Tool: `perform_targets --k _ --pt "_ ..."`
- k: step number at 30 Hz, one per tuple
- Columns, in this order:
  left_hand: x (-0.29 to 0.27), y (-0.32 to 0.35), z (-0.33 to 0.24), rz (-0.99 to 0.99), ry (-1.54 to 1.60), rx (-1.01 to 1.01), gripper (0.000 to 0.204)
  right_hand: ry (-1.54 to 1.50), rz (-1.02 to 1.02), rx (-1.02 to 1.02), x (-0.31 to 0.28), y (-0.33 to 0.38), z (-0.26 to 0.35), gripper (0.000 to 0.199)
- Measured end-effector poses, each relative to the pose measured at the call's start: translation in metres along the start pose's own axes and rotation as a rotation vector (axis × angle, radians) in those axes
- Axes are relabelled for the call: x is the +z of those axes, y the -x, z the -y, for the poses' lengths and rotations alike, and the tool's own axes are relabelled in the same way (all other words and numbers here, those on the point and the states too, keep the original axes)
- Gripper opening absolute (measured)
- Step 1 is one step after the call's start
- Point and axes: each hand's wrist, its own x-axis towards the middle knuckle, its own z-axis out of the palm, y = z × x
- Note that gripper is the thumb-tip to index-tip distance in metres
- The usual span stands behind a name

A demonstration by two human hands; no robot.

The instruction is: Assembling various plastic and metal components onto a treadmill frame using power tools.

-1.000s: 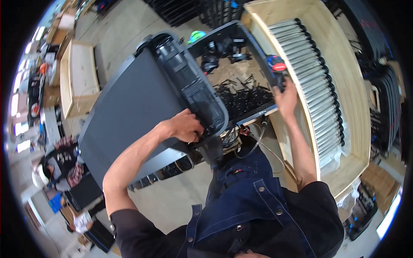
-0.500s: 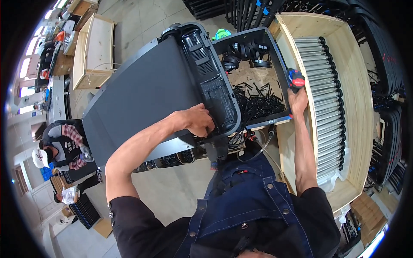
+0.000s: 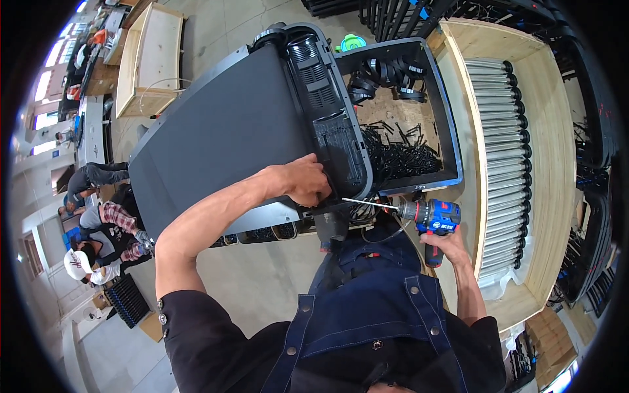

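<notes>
Closest in, the R hand is wrapped round the handle of a blue-and-black cordless drill w/ red trim, its long thin silver bit aimed toward the L hand, curled at the near corner of an open black plastic housing (can't tell from here if those fingers pinch anything). The housing sits beside a wide dark grey flat belt, w/ loose black bolts in a dark-rimmed rectangular tray and, to the right, silver metal rollers in a pale wooden crate. Way off left, there's a co-worker w/ red plaid sleeves.
</notes>
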Motion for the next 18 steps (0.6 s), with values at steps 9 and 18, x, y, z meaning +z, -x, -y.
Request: perform_targets --k 9,18 --pt "0.004 0.002 0.001 -0.047 0.009 -0.007 0.017 -0.013 0.106 0.116 0.004 -0.014 0.017 0.038" --pt "0.006 0.002 0.002 -0.055 -0.008 0.002 0.019 0.267 0.221 0.115 -0.006 -0.050 0.067 0.032"
